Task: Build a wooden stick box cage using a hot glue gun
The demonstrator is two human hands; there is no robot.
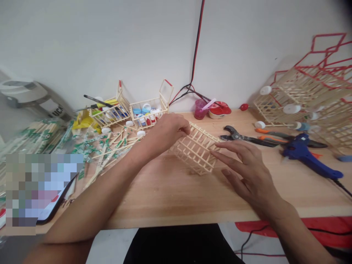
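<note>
A small open crate made of pale wooden sticks (195, 148) lies tilted on the wooden table (170, 190). My left hand (167, 132) is curled over its far left corner, fingers closed on the top rail. My right hand (244, 165) rests against the crate's right side, fingers stretched out and touching the lattice. Both forearms reach in from the near edge.
Left: loose chopsticks in green wrappers (107, 146), two stick baskets of bottle caps (147, 110), a phone (52, 205). Right: pliers (242, 137), a blue glue gun (308, 154), a large stick-and-red-wire frame with caps (308, 95). A pink cup (200, 109) and red lid stand at the wall under hanging cables.
</note>
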